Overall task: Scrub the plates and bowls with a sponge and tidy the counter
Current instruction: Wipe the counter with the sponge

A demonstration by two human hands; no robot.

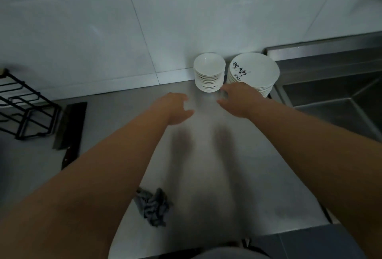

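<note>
A stack of several small white bowls [209,72] stands against the tiled wall at the back of the steel counter [206,155]. Right beside it is a stack of white plates [255,70] with black brush writing on the top one. My left hand [177,108] hovers over the counter just in front and left of the bowls, fingers apart, holding nothing. My right hand [237,98] reaches between the two stacks, fingers spread and empty, its fingertips close to the bowls' base. No sponge is visible.
A crumpled grey cloth [154,207] lies near the counter's front edge. A cleaver [71,132] lies at the left beside a black wire rack [24,106]. A steel sink [334,101] is at the right.
</note>
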